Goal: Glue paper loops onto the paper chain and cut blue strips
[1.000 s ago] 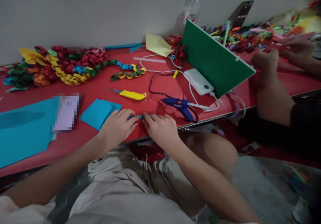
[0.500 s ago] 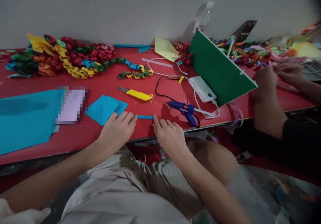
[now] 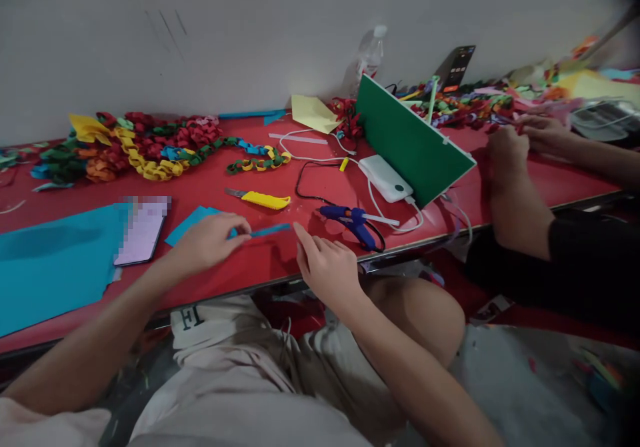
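Left hand (image 3: 207, 241) pinching blue paper strip (image 3: 267, 231) beside glue gun (image 3: 350, 219); right hand (image 3: 325, 267) loosely spread. Best held taut.

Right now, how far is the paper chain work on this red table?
Done: a long paper chain lies by the wall. In hand: the left hand pinches one blue strip; the right hand is open beside it. Left: the strip is flat, not yet a ring; blue paper remains uncut, glue gun untouched.
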`<state>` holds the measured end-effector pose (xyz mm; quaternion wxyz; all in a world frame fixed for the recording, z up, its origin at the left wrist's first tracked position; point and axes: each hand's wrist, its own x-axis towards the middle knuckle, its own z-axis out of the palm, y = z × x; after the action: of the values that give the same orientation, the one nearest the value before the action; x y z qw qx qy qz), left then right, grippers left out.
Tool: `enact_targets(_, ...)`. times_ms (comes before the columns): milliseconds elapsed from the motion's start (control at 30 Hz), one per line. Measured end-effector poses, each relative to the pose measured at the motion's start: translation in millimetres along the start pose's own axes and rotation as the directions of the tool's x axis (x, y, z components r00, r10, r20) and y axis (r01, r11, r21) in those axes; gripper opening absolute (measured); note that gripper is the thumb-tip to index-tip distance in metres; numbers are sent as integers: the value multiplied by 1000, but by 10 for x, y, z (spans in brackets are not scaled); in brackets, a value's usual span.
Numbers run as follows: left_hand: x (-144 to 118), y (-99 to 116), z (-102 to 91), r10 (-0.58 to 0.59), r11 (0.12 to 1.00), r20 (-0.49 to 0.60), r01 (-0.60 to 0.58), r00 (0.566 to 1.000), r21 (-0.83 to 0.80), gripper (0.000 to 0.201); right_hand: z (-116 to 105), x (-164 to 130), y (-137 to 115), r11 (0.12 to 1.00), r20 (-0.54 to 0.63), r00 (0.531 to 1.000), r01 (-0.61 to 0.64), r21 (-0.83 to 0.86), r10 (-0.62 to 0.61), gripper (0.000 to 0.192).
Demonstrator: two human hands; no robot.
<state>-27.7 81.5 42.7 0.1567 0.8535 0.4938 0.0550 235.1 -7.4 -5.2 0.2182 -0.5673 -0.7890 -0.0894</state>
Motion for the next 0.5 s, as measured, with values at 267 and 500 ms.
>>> enact_targets(267, 391, -301, -616, -69, 979, -418, 143, 906, 147, 42, -2, 59, -16, 996, -84, 996, -2, 87, 9, 36)
enact_targets(500, 629, -199, -338, 34, 980, -330, 32, 944, 194, 47, 71, 118, -109, 995, 97, 995, -25, 98, 15, 37)
